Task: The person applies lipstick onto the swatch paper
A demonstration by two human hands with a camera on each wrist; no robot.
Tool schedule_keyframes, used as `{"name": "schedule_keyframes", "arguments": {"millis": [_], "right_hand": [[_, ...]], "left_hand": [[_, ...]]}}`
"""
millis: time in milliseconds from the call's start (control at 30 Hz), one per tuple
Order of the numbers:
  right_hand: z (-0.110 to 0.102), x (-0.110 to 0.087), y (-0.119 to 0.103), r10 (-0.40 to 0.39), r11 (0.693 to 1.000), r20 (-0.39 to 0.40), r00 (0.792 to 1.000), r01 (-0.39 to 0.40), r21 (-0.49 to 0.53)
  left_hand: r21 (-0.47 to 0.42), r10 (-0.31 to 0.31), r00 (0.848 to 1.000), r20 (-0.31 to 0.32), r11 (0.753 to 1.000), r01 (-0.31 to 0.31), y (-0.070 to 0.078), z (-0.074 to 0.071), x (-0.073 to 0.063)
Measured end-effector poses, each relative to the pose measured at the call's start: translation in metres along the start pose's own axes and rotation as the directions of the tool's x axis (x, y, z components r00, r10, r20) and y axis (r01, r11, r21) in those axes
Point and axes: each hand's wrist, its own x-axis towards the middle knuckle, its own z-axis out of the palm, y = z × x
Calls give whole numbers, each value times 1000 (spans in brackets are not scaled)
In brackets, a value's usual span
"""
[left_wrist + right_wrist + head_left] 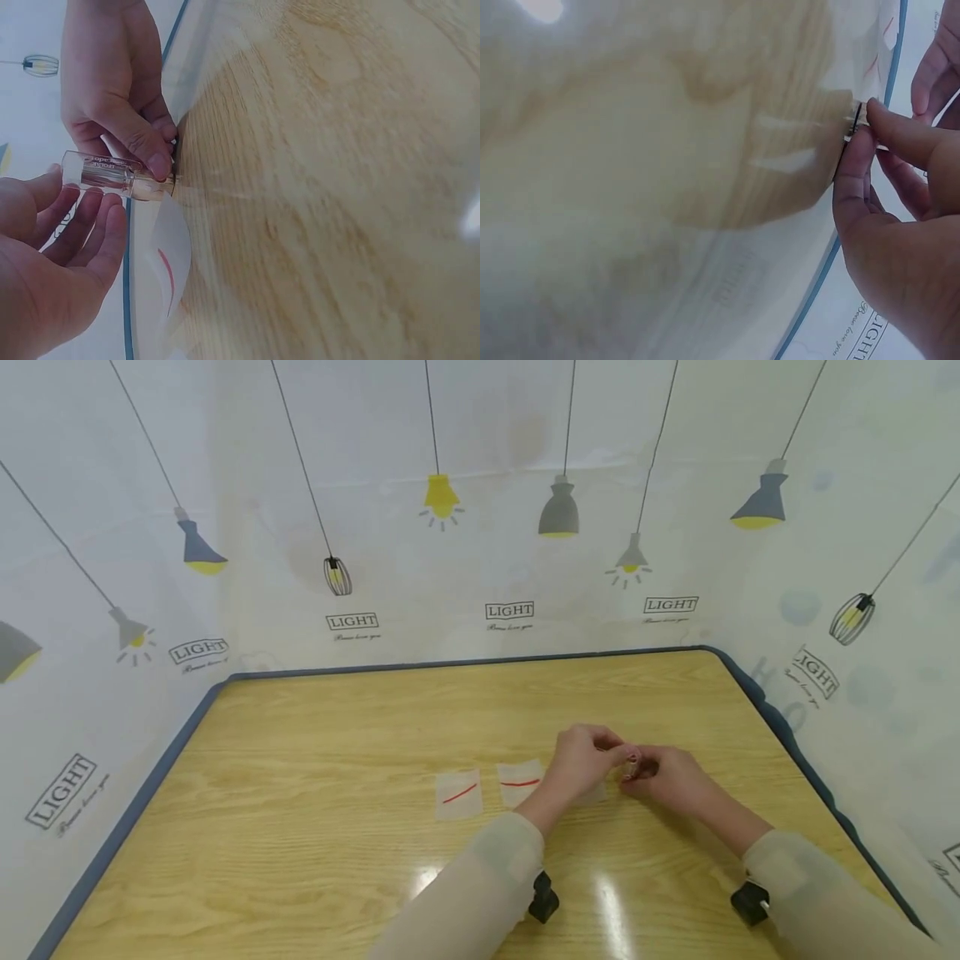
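A small clear cosmetic tube with printed lettering is held between both hands, just above the tabletop. My left hand pinches its clear upper end between thumb and fingers. At the lower end, my right hand grips it with thumb and fingertips, covering much of that part. Beneath the left forearm and wrist, a white paper square with a red line is partly covered. Another paper square with a slanted red line lies further left. A third paper shows only a corner below the hands.
The wood-grain table has a blue-grey edge along its back and sides. Behind it hangs a pale cloth printed with lamps and lettering. Each wrist carries a small black device. Light glares off the glossy tabletop near the front.
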Motion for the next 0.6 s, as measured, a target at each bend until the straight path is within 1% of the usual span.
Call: {"name": "schedule_keyframes", "arguments": {"millis": [233, 433, 500, 600], "right_hand": [[-3, 2, 4, 4, 1000, 48, 999, -5, 23], [-6, 4, 5, 6, 1000, 54, 999, -8, 29], [-9, 6, 5, 9, 1000, 61, 998, -11, 28], [-17, 6, 3, 26, 999, 98, 995, -29, 33]], "left_hand": [[-26, 0, 1000, -13, 1000, -1, -1, 1, 0], [-14, 13, 1000, -19, 1000, -14, 1, 1, 3], [-13, 11, 1000, -24, 1000, -11, 2, -1, 3], [-12, 12, 999, -30, 1000, -13, 4, -7, 2]]}}
